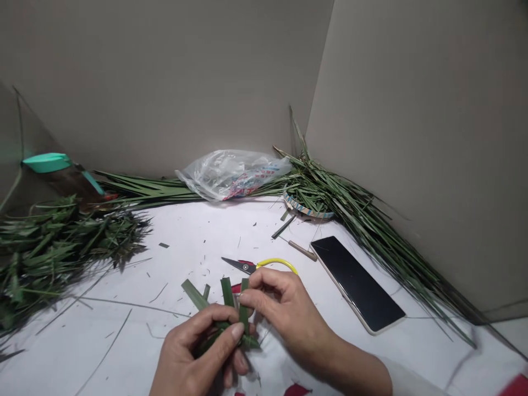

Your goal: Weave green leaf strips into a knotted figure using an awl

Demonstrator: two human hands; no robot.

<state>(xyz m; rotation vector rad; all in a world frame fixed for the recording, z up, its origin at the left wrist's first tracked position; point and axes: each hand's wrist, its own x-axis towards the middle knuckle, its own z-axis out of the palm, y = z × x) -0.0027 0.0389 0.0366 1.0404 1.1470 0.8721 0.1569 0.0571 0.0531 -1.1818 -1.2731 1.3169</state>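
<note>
**Leaf strips pinched and folded at the near edge of the table**

The bundle of flat green leaf strips (227,294) sits low in the middle of the view, lifted just off the white table (124,341), with several cut ends standing up like short fingers. The left hand (193,352) is clenched around its lower part, the thumb laid flat across the place where the strips cross. The right hand (284,308) grips the tip of one upright strip between thumb and forefinger.

To work this fold well, the thumb's pressure seems to matter most. It should pin the crossing firmly so that nothing slips while the right hand draws its strip snug and flat, without twisting it — a sharp tug could split the leaf along its grain.

Just behind the hands lie small scissors with a yellow loop handle (247,267), blades parted. To the right is a dark, flat phone (358,283), face up, with a thin wooden-handled tool (303,251) near its far corner. Further back, a crumpled clear plastic bag (231,173) rests against the cardboard wall — beside it a round woven rim (307,209) lies half buried under long loose green leaves (363,220). A heap of shorter leaf cuttings (53,247) fills the left side, below a teal cap (46,162).
</note>
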